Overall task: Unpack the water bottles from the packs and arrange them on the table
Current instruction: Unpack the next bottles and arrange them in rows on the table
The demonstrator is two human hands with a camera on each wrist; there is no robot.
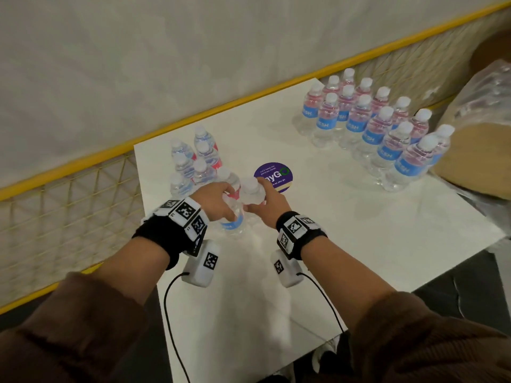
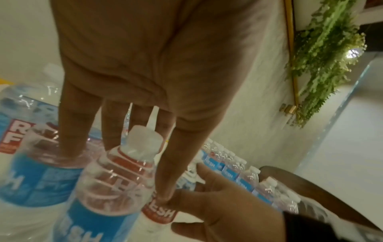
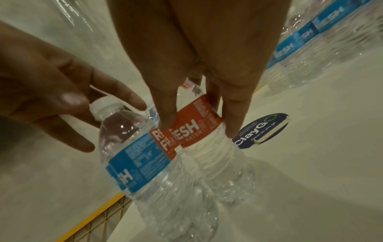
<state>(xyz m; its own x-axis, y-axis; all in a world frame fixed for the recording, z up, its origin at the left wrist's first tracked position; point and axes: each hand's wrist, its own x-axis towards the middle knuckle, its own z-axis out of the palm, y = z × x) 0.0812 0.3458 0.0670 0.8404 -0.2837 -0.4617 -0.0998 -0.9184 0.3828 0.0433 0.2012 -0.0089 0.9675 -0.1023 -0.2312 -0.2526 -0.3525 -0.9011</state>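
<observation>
Left grip (image 1: 218, 201) spread, right grip (image 1: 269, 202) closed.

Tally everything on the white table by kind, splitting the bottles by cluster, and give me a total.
Water bottles, right cluster: 14
Water bottles, left cluster: 7
Water bottles, front pair: 2
Round purple sticker: 1
Total: 24 (bottle counts are approximate, since some overlap)

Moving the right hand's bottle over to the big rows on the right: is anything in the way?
Nothing upright is visible. The right hand grips the bottle; between it and the rows of bottles lies bare table, with only the flat purple sticker stuck to it.
</observation>
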